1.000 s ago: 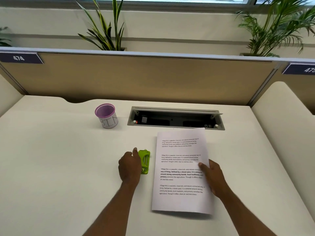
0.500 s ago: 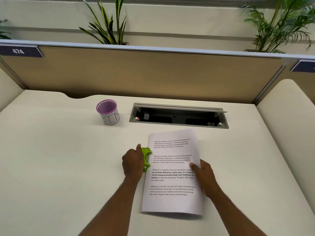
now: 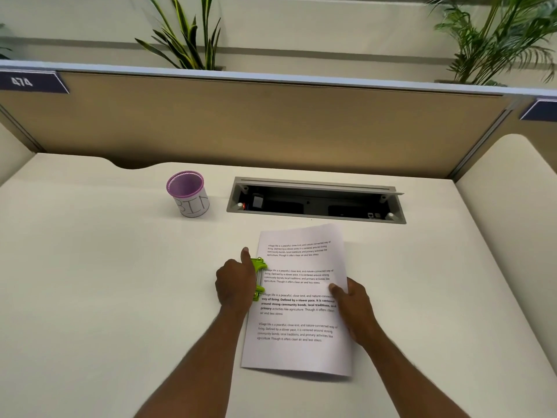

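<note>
A printed white paper sheet lies on the cream desk, its near end lifted a little off the surface. My right hand pinches its right edge, thumb on top. A small green hole punch sits at the sheet's left edge, and the paper's edge reaches into it. My left hand holds the punch from the left, with the thumb stretched along its far end. Most of the punch is hidden by this hand and the paper.
A purple mesh cup labelled BIN stands at the back left. An open cable tray is sunk into the desk behind the paper. A tan partition closes the back; a cream side panel rises at the right.
My right hand slid the paper leftward until its left edge went into the green punch. My left hand stayed on the punch.
</note>
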The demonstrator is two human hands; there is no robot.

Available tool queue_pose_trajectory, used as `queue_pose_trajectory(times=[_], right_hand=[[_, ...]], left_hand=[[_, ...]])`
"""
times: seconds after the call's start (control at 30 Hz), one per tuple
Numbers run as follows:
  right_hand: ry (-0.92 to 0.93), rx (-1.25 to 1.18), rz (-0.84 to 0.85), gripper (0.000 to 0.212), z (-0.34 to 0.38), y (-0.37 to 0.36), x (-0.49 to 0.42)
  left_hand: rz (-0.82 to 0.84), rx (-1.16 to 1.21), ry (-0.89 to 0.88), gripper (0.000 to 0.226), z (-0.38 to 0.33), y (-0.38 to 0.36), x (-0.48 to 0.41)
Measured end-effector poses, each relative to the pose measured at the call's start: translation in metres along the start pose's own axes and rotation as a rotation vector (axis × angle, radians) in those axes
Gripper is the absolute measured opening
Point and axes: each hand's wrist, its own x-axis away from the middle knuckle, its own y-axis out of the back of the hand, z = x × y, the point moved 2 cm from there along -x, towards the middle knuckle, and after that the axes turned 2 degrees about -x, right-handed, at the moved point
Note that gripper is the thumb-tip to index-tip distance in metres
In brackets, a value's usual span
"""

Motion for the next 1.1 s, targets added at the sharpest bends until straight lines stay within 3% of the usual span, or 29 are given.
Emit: queue_pose_trajectory(times=[0.47, 0.6, 0.67, 0.83, 1.1], right_hand=[[0.029, 0.052, -0.034, 0.017, 0.000, -0.007, 0.001], [0.028, 0.062, -0.030, 0.019, 0.001, -0.007, 0.002], [0.030, 0.068, -0.032, 0.019, 0.001, -0.008, 0.002], [0.047, 0.085, -0.041, 0.016, 0.000, -0.009, 0.001], [0.053, 0.124, -0.035, 0.019, -0.001, -0.009, -0.004]], left_hand=[[-0.023, -0.010, 0.021, 0.048, 0.000, -0.007, -0.003], [0.005, -0.271, -0.164, 0.030, -0.001, -0.008, -0.002], [0.018, -0.362, -0.174, 0.024, -0.001, -0.008, -0.001], [0.036, -0.312, -0.126, 0.021, 0.002, -0.014, -0.001], [-0.055, -0.165, -0.054, 0.035, 0.005, -0.019, -0.009]])
